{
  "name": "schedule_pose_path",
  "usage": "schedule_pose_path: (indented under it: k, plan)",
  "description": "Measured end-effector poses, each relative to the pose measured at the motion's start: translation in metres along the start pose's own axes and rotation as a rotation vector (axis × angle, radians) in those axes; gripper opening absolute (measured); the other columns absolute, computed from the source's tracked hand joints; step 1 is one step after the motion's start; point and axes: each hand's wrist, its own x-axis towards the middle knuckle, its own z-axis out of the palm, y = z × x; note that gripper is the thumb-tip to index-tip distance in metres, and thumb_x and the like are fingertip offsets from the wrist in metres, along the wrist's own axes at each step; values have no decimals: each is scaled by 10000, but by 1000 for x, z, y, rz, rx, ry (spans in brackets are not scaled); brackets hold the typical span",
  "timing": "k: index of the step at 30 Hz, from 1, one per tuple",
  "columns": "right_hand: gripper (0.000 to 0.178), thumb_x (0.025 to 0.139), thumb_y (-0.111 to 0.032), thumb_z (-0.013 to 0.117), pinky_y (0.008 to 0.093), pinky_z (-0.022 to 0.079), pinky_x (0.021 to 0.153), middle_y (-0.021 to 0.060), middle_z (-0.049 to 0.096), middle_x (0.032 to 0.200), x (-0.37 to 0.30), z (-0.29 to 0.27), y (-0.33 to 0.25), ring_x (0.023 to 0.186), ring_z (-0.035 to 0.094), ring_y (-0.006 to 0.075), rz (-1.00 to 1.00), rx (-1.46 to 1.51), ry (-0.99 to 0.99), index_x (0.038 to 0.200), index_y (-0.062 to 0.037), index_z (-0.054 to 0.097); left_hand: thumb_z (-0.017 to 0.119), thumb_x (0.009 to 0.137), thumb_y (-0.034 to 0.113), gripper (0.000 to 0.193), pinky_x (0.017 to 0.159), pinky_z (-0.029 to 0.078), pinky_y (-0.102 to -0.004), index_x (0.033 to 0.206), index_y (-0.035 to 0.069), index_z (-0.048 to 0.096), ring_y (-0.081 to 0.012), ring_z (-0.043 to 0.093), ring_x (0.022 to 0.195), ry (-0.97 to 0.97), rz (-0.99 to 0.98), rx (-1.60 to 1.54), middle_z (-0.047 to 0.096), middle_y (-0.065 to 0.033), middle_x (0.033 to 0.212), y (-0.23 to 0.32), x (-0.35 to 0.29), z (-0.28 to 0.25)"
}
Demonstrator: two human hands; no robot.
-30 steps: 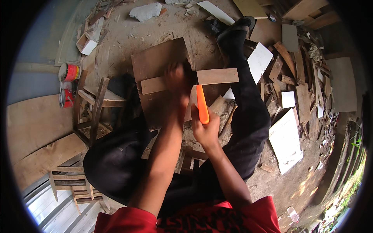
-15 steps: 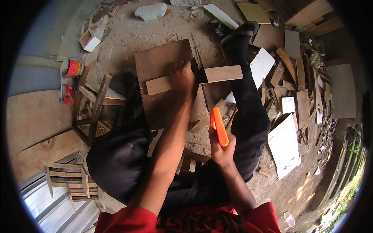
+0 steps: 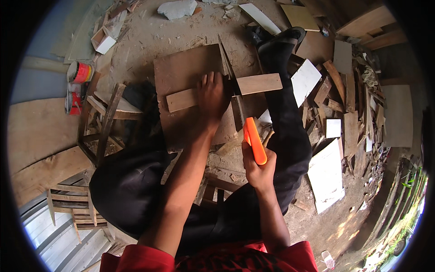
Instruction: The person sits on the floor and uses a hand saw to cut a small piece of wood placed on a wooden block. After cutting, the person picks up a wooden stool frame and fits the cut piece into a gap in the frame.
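Note:
My right hand is closed around the orange handle of a handsaw, whose thin blade points away from me. The blade crosses a narrow wooden strip near its middle, just right of my left hand. With fingers bent over the strip, my left hand presses it down onto a brown wooden board. The strip's right end sticks out past the board and reaches my outstretched right leg. Where the teeth meet the wood, the depth of any cut is too small to tell.
Scrap wood and white panels are heaped on the right. To the left stand a small wooden frame and two red cans. A pale stone block lies at the far side.
The saw and my right hand have moved slightly away from me along the blade's line. My left hand still holds the strip down. The whole view has shifted a little.

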Motion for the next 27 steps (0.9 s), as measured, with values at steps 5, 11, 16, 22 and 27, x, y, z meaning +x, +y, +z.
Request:
schedule_pose_path:
  k: [5,11,16,22,27]
  plan:
    - [301,900,-48,649,262,315,425,-8,448,518,-32,-11,20,484,384,32,-112,-63,-28,635,-5,515,568,847,132,136,834,446,-463,944,39,582,-315,577,970,39,66,166,616,-124,979,-7,2,11]
    - [251,787,-18,675,332,337,395,80,446,503,-131,-48,22,369,430,264,-173,-409,-57,609,-48,500,552,874,137,107,834,441,-466,932,56,591,-316,577,950,-125,-79,82,616,-124,972,3,9,5]
    - [239,875,-44,627,294,337,425,40,467,509,-23,-11,0,454,426,72,-115,-137,-21,657,-10,537,591,867,189,135,823,434,-455,895,57,583,-309,569,913,-19,10,78,594,-118,921,1,5,7]
    - [279,911,-108,605,295,364,451,41,476,515,52,32,-5,486,425,76,-192,-115,41,672,13,526,605,844,183,130,817,437,-445,889,64,580,-302,568,909,-91,-69,53,586,-106,912,5,10,0]
    - [194,787,-5,650,325,362,425,81,479,541,-81,-21,21,407,455,181,-186,-241,-37,652,-24,513,569,881,158,87,805,439,-440,883,71,580,-301,571,917,-44,-17,188,589,-109,897,-9,4,17]
